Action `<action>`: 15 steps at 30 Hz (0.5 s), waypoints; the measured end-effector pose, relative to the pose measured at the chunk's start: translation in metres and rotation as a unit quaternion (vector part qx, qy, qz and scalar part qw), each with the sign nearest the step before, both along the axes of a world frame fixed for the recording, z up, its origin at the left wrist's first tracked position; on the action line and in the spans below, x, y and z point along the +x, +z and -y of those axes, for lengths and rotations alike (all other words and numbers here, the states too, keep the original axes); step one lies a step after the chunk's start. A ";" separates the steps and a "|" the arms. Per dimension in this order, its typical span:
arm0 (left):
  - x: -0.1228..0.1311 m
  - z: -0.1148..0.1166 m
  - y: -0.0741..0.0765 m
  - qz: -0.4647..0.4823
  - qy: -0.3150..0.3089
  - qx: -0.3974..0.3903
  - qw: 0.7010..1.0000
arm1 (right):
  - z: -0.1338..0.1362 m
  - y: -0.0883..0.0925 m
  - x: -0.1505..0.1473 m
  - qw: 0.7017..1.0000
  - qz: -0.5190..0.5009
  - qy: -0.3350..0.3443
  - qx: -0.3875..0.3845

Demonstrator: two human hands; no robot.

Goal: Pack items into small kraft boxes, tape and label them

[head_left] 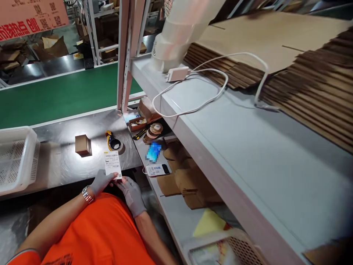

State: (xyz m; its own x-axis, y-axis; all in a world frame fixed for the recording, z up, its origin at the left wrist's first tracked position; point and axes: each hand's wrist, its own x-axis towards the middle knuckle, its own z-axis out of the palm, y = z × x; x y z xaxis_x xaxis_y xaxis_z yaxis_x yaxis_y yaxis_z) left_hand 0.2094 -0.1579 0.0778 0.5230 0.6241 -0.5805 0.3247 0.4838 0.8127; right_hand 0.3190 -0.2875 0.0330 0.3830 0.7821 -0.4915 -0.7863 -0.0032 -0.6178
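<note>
Fingers: the grey-gloved fingers (109, 179) of the left hand (99, 183) pinch the bottom edge of a white rectangular paper label printed with a barcode (113, 164). The fingers of the right hand (132, 195) close on its lower right corner.
Label position: it is held over the near edge of the surface, in front of the orange shirt (102, 232).
Shelf: a long pale grey shelf (248, 154) runs along the right side.
Cardboard: a stack of flattened brown corrugated cartons (309, 73) lies on the shelf.
Belt: a green conveyor belt (55, 97) runs behind the surface.
Surface: the grey reflective metal surface (55, 169) sits between the belt and the person.
Basket: a white perforated plastic basket (16, 158) stands at the left end of the surface.
Cable: a white charger with a looped white cable (178, 73) rests on the shelf beside the cartons.
Box: a small brown cardboard cube box (82, 144) stands on the surface, near the label.
Tool: a yellow-and-black hand tool (113, 141) lies just right of the box; what kind it is I cannot tell.
Watch: a silver metal wristwatch (87, 194) is on the left wrist.
</note>
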 end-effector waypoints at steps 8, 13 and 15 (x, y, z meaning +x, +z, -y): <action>-0.002 -0.013 0.000 0.010 -0.015 0.009 1.000 | -0.016 0.006 0.005 0.999 0.028 0.019 0.005; 0.004 -0.026 -0.004 -0.030 -0.077 0.036 0.996 | -0.027 0.001 0.006 0.995 0.101 0.000 0.018; 0.006 -0.030 -0.004 -0.111 -0.082 0.124 0.983 | -0.031 -0.006 0.006 0.990 0.137 -0.022 0.007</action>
State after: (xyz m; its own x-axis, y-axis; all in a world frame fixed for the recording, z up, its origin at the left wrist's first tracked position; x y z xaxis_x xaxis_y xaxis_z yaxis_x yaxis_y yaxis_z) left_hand 0.2157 -0.1280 0.0738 0.5060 0.6794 -0.5315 0.5634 0.2062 0.8000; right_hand 0.3254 -0.2567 0.0270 0.5336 0.7685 -0.3531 -0.5884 0.0375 -0.8077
